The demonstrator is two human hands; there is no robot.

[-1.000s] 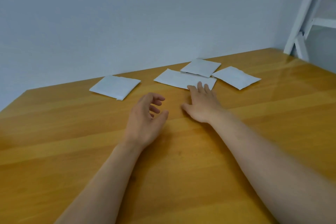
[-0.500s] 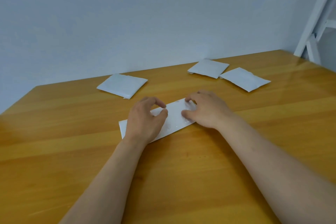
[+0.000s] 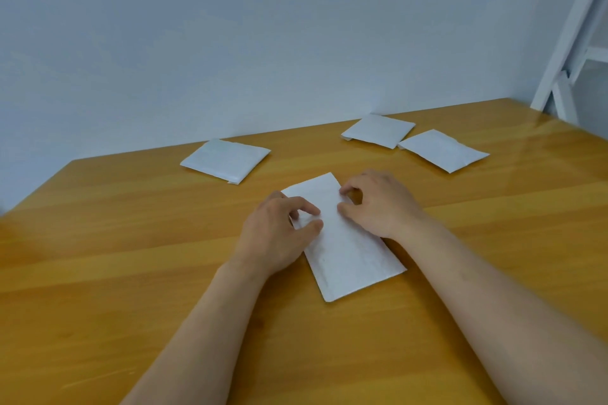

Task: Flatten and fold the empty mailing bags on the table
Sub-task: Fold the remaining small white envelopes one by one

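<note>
Unfolded bag [image 3: 345,250] now pulled to center tabletop [image 3: 131,256], turning lengthwise; left hand [image 3: 276,233] and right hand [image 3: 378,204] both pinching it, flattening next; three folded bags waiting 12 o'clock.

Four white bags: one unfolded [image 3: 345,250], three folded [image 3: 226,159] [image 3: 378,130] [image 3: 442,149]. Two hands [image 3: 276,233] [image 3: 378,204]. One desk [image 3: 131,240].

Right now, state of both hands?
Left hand: fingers curled, pinching the unfolded mailing bag.
Right hand: fingers curled, pinching the same bag.
</note>
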